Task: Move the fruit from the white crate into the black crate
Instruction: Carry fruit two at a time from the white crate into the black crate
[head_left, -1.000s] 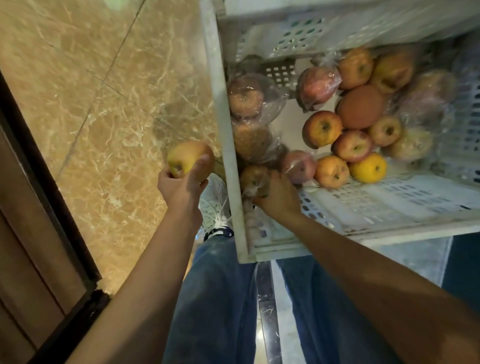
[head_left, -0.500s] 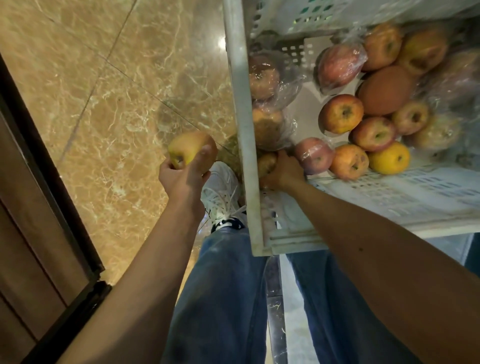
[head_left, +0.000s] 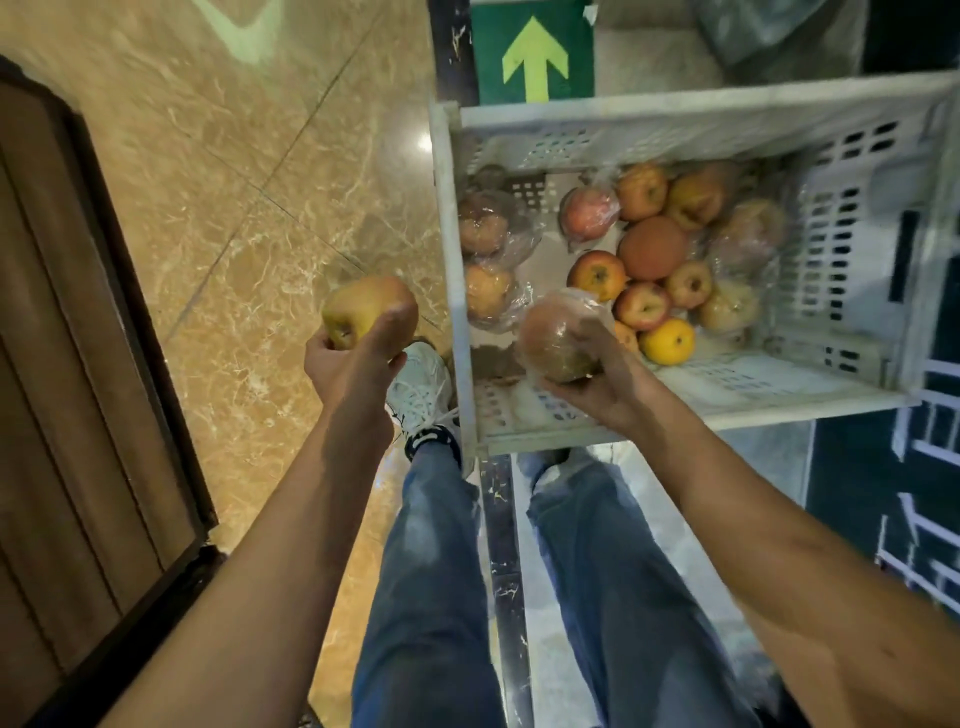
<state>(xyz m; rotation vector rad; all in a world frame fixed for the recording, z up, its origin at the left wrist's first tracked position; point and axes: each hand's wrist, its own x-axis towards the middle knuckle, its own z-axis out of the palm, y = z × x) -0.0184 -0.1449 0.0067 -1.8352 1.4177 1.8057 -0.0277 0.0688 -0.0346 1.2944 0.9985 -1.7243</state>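
Observation:
The white crate (head_left: 571, 122) stands on the floor ahead and to the right, holding several apples, an orange (head_left: 667, 341) and plastic-wrapped fruit. My left hand (head_left: 348, 361) holds a yellow-red apple (head_left: 366, 307) over the marble floor, left of the crate. My right hand (head_left: 597, 376) grips a plastic-wrapped apple (head_left: 558, 332) lifted above the crate's near left corner. The black crate is out of view.
Brown marble floor (head_left: 218, 171) spreads to the left, bounded by a dark wooden door frame (head_left: 104, 338). A green sign with an arrow (head_left: 532, 52) lies beyond the crate. My legs in jeans and a white shoe (head_left: 418, 387) are below. White railing (head_left: 930, 457) stands at right.
My right hand has lifted a wrapped apple out of the crate's near left corner. The view has tilted up, so the crate's far wall and the green arrow sign appear.

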